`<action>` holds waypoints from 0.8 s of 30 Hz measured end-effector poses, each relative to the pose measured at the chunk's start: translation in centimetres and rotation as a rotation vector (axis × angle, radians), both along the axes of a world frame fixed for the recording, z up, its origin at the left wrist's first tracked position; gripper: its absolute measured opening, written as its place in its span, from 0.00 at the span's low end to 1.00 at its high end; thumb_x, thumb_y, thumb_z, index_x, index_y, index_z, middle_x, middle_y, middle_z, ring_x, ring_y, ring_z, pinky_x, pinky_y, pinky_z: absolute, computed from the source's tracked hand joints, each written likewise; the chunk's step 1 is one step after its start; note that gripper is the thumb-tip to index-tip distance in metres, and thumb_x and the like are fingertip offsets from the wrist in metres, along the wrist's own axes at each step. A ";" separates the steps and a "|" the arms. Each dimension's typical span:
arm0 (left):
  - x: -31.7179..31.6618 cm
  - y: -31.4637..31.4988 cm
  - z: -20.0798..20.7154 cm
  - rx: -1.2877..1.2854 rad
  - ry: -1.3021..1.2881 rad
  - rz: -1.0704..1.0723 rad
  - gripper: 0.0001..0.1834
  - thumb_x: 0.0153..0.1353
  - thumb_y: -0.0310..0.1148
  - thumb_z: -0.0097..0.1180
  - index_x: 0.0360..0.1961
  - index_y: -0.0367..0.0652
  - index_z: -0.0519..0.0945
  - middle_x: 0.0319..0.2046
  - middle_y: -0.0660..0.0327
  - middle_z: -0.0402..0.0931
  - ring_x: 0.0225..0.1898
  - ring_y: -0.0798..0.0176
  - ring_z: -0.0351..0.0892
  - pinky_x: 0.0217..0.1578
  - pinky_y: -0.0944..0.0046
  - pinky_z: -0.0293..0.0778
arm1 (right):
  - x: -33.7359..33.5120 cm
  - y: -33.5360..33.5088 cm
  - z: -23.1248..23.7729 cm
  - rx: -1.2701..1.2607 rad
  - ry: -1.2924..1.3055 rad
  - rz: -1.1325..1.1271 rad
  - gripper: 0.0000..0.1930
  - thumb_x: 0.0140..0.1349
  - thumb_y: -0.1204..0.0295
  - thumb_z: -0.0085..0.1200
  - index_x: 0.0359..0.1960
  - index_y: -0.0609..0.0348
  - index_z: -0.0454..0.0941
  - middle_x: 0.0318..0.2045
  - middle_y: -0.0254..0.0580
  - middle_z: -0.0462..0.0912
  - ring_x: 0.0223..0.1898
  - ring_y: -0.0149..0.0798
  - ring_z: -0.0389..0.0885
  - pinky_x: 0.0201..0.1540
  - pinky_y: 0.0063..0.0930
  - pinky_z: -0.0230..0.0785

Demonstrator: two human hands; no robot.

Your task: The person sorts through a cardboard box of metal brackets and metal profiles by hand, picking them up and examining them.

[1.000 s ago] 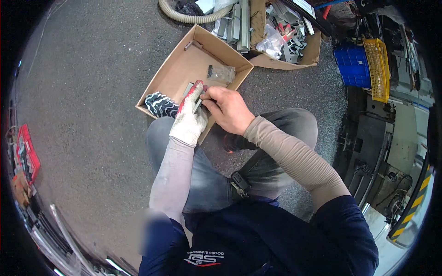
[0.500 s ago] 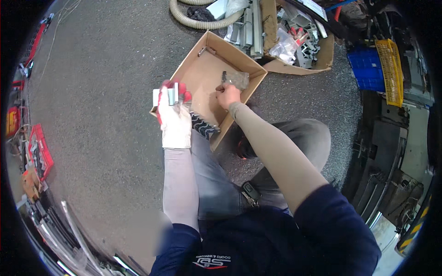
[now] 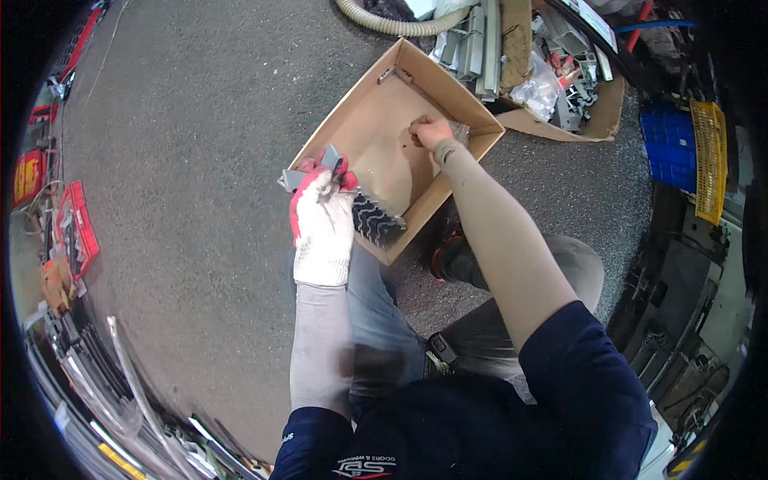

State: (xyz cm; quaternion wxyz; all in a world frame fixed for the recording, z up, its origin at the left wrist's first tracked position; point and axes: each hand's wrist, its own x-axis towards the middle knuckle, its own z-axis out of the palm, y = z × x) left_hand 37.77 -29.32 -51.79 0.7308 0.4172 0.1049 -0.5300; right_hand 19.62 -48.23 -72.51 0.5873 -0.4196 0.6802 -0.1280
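My left hand (image 3: 324, 220), in a white glove with a red palm, is closed on a small grey metal bracket (image 3: 331, 157) at the near left edge of an open cardboard box (image 3: 352, 100). My bare right hand (image 3: 433, 131) reaches into the box toward its right side. Its fingers are pinched together, and what they hold, if anything, is too small to make out. A clear plastic bag (image 3: 459, 130) lies behind this hand, partly covered by it. Dark zigzag-edged pieces (image 3: 376, 220) lie at the box's near end, beside my left wrist.
Past the box, a second carton (image 3: 606, 114) holds metal fittings and plastic bags, with metal profiles (image 3: 484, 52) beside it. A ribbed hose (image 3: 400, 24) curves at the back. Blue (image 3: 668, 144) and yellow baskets (image 3: 710, 160) stand right. A red tray (image 3: 80, 228) and long profiles line the left.
The whole view has shifted, carrying the box rightward in it. My left hand has tilted the bracket. My right hand has moved slightly farther into the box, covering more of the plastic bag.
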 end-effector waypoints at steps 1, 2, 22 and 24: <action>0.1 0.0 -0.4 -0.068 0.009 -0.056 0.17 0.67 0.24 0.51 0.57 0.39 0.71 0.48 0.50 0.77 0.49 0.57 0.79 0.48 0.58 0.76 | 0.0 -1.3 2.1 -0.071 -0.046 0.053 0.09 0.54 0.71 0.62 0.35 0.60 0.86 0.28 0.42 0.87 0.28 0.33 0.85 0.35 0.29 0.78; -0.2 -0.5 0.2 -0.083 0.021 -0.068 0.17 0.67 0.24 0.51 0.57 0.39 0.71 0.48 0.50 0.77 0.49 0.57 0.79 0.48 0.58 0.76 | -0.5 -2.4 4.4 -0.141 -0.081 0.102 0.10 0.54 0.70 0.64 0.36 0.61 0.85 0.26 0.40 0.86 0.25 0.31 0.83 0.33 0.28 0.77; -2.0 -1.5 4.6 -0.258 -0.082 -0.201 0.29 0.61 0.27 0.64 0.63 0.37 0.70 0.46 0.55 0.78 0.42 0.61 0.83 0.46 0.61 0.80 | 1.5 10.7 31.7 -0.568 -0.347 0.383 0.06 0.67 0.78 0.59 0.43 0.64 0.80 0.37 0.33 0.85 0.40 0.25 0.81 0.45 0.20 0.75; -2.2 -1.3 4.2 -0.292 -0.109 -0.221 0.29 0.61 0.29 0.64 0.62 0.36 0.71 0.46 0.55 0.79 0.43 0.61 0.82 0.46 0.61 0.80 | 1.7 10.8 31.4 -0.619 -0.387 0.393 0.06 0.66 0.78 0.60 0.43 0.66 0.81 0.37 0.35 0.84 0.40 0.27 0.82 0.45 0.22 0.76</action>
